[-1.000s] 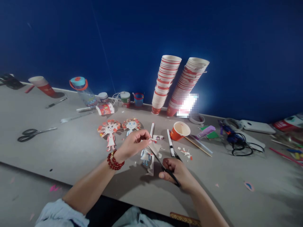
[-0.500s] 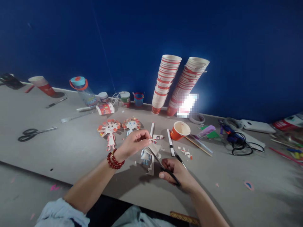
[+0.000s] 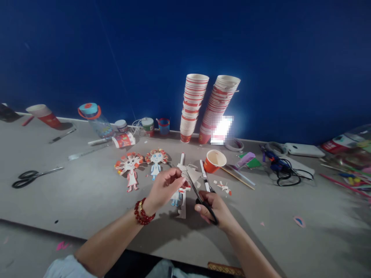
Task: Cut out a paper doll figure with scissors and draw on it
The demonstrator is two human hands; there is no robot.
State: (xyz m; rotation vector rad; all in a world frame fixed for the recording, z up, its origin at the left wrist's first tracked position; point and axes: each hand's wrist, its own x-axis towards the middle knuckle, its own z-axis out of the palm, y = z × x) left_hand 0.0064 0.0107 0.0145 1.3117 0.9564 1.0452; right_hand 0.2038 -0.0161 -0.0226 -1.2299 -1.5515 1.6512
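My right hand (image 3: 213, 208) is wrapped round the black handles of a pair of scissors (image 3: 192, 184), their blades pointing up and left. The blade tips are close to the fingers of my left hand (image 3: 167, 186), which are pinched on a small strip of white paper, mostly hidden by the fingers. Below the hands lie cut paper scraps (image 3: 182, 210) and a paper doll in blue (image 3: 174, 201), partly covered. Two paper dolls with fringed orange-and-white hair lie to the left: one in a red-trimmed dress (image 3: 132, 178), the other in blue (image 3: 155, 170).
An orange paper cup (image 3: 212, 166) stands beyond my right hand, beside a white marker (image 3: 203, 173). Two tall cup stacks (image 3: 191, 108) lean at the wall. Other scissors (image 3: 27, 179) lie far left. Cables (image 3: 285, 173), tape and a white case (image 3: 304, 150) are at right.
The view has shifted slightly, so the table things sit further left. The scissors' blades point more steeply upward, and my left hand has turned a little around the paper strip.
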